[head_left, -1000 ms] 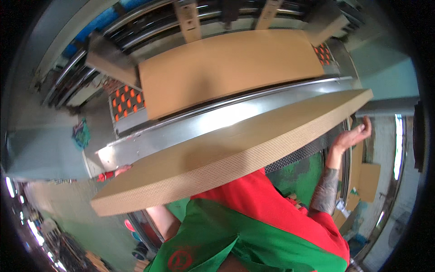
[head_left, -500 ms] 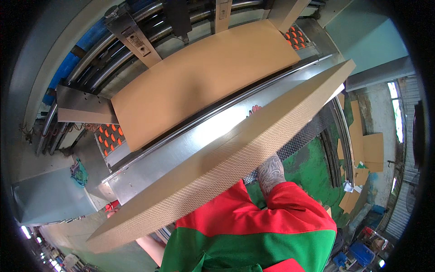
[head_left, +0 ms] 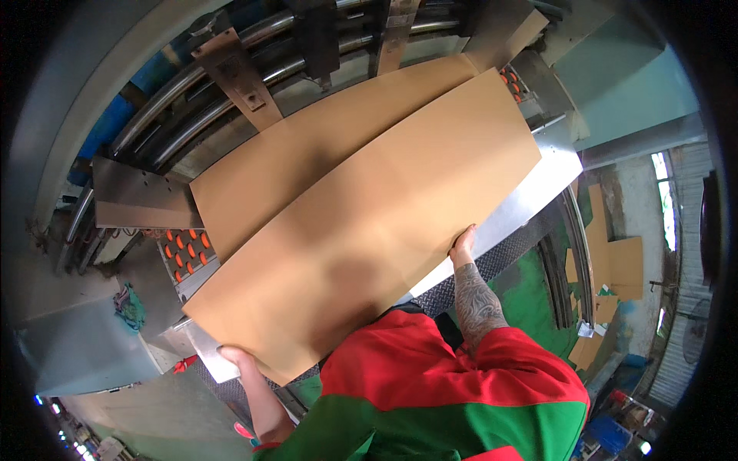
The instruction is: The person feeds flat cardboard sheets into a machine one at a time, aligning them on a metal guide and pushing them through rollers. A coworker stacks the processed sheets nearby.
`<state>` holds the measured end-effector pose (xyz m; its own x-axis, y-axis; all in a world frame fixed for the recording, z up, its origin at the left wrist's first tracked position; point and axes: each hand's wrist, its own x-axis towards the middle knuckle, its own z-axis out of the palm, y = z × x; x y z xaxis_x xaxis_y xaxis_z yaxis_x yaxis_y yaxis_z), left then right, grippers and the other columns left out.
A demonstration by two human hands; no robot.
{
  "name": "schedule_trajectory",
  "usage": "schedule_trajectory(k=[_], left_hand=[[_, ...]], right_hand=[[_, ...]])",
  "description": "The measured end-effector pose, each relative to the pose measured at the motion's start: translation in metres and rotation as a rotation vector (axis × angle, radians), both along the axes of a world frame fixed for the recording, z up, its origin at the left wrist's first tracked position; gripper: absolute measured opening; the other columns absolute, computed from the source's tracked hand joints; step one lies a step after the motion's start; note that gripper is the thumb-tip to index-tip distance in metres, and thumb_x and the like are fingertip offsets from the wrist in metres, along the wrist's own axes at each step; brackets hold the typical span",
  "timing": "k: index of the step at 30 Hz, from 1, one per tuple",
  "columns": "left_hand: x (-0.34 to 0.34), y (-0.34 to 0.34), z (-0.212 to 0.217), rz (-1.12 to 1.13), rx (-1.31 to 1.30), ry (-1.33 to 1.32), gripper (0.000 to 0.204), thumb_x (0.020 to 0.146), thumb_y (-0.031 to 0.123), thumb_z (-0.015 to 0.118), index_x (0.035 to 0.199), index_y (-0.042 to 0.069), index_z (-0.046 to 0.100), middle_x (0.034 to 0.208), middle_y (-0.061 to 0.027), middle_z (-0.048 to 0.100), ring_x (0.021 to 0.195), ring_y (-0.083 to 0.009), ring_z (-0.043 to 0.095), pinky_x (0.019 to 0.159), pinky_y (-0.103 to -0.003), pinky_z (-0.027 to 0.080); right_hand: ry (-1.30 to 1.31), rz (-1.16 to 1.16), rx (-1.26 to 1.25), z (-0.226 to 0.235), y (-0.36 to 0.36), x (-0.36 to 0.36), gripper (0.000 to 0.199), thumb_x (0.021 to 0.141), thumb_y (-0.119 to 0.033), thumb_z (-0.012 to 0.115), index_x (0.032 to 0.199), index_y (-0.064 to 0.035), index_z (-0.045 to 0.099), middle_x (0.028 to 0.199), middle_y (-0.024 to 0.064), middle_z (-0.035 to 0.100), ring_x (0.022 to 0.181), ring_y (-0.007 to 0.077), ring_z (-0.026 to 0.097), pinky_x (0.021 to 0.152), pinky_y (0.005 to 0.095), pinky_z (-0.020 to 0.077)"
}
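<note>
A stack of brown cardboard sheets (head_left: 384,207) lies at a slant across the metal feed table, its broad face up. At its near left edge my left hand (head_left: 237,356) grips it, with the fingers hidden beneath. My right hand (head_left: 463,244) holds the near edge farther right, thumb at the rim and most fingers out of sight. The far edge of this stack overlaps more brown cardboard (head_left: 269,157) in the machine's feed bay. How many sheets I hold cannot be told from this angle.
Metal guide plates (head_left: 146,192) and upright brackets (head_left: 244,84) stand around the feed bay, with rollers (head_left: 184,250) in orange at its left end. The shiny table (head_left: 530,180) shows at right. Cardboard scraps (head_left: 607,253) lean by the far right wall.
The cardboard stack has swung from on edge to nearly flat and moved forward over the cardboard in the bay. Both my hands have come into fuller view at its near edge.
</note>
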<state>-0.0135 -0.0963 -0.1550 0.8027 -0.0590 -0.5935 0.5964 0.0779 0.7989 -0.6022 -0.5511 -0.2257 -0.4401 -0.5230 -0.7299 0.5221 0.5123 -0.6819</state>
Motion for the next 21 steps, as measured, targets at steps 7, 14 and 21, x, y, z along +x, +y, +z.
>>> schedule_trajectory(k=[7,14,21], left_hand=[[0.000,0.013,-0.056,-0.181,0.134,0.262,0.090,0.106,0.069,0.034,0.164,0.000,0.033,0.168,-0.0180,0.041,0.149,-0.0362,0.045,0.122,-0.049,0.037],[-0.174,0.089,0.011,-0.170,-0.021,0.252,0.086,0.107,0.066,0.050,0.168,0.008,0.030,0.169,-0.0122,0.041,0.151,-0.0317,0.043,0.124,-0.048,0.037],[-0.174,0.007,-0.017,-0.156,-0.375,0.068,0.072,0.110,0.059,0.051,0.162,0.011,0.042,0.161,-0.0081,0.051,0.146,-0.0267,0.051,0.119,-0.046,0.045]], right_hand=[[0.235,0.046,0.076,0.014,-0.022,-0.010,0.090,0.110,-0.068,0.037,0.152,0.0110,0.045,0.152,0.0244,0.057,0.136,0.0407,0.059,0.110,0.0499,0.0507],[0.258,0.101,0.067,0.006,-0.026,-0.012,0.092,0.109,-0.070,0.034,0.156,0.0087,0.040,0.153,0.0218,0.057,0.134,0.0414,0.061,0.106,0.0516,0.0537],[0.132,0.282,-0.015,0.019,-0.069,0.001,0.090,0.109,-0.071,0.033,0.162,0.0021,0.034,0.163,0.0182,0.049,0.143,0.0386,0.055,0.103,0.0469,0.0568]])
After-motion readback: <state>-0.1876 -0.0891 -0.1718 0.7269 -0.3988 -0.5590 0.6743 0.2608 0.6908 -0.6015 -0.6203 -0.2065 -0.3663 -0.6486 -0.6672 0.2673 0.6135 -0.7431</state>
